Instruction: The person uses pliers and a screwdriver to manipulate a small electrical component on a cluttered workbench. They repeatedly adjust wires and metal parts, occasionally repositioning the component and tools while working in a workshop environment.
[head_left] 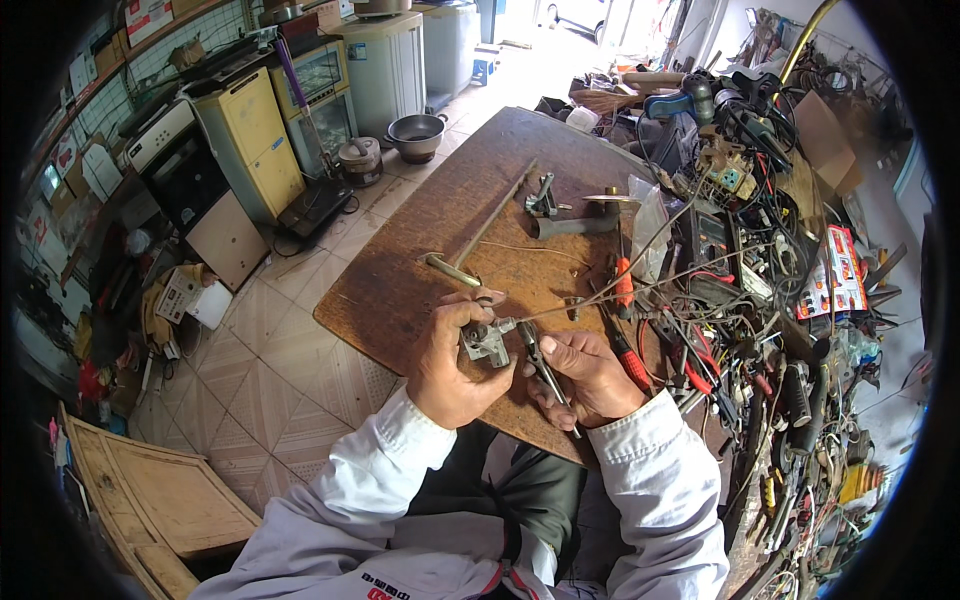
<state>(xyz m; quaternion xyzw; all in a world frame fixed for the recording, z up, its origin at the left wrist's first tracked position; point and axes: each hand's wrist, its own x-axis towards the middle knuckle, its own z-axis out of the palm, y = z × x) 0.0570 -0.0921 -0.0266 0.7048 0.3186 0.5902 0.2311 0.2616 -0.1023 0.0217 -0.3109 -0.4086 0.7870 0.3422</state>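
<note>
My left hand [449, 362] is closed around a small grey cast-metal fitting [487, 345], which looks like a valve body, held above the near part of the wooden table. In my right hand [592, 376] is a slim silver hand tool [546, 372]. Its jawed end is up beside the fitting and its handle slants down toward me; whether it is a wrench or pliers I cannot tell. A thin copper-coloured tube [640, 262] runs from near the fitting toward the right. Just beyond my left hand lies a brass-coloured tube piece [452, 270].
On the brown table [400, 245] lie a long thin rod [497, 212], a metal bracket-like part [542, 197] and a grey pipe with a round brass disc [578, 226]. Red-handled tools [632, 366] sit at its right. Tangled wires and tools pile up beyond; a pot [416, 136] stands on the floor.
</note>
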